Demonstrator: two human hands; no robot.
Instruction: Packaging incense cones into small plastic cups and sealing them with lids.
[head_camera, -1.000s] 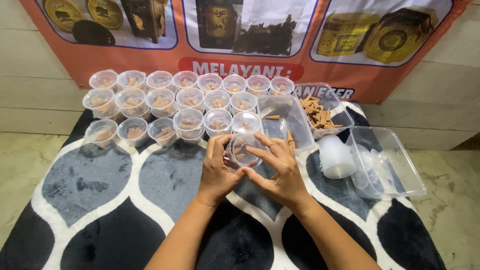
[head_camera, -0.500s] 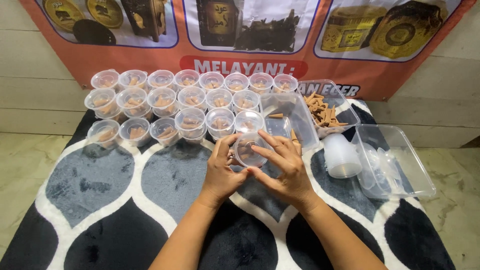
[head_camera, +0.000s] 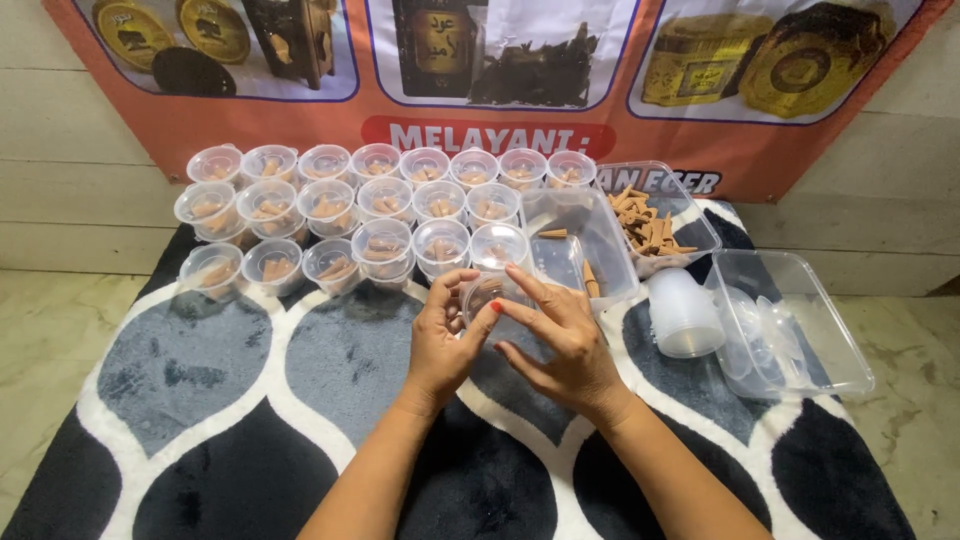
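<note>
Both hands (head_camera: 510, 335) around small clear lidded cup (head_camera: 492, 296), orange banner (head_camera: 640, 150) behind.

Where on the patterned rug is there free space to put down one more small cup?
Free: the black, grey and white patterned rug in front of the rows of small clear lidded cups, left of the left hand. Also bare: the near edge beside the forearms. Crowded: right of the right hand, with clear rectangular tubs and white stacked cups.

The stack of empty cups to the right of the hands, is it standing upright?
No, the stack of empty cups lies on its side on the rug, between the tray of brown cones and the clear box.
</note>
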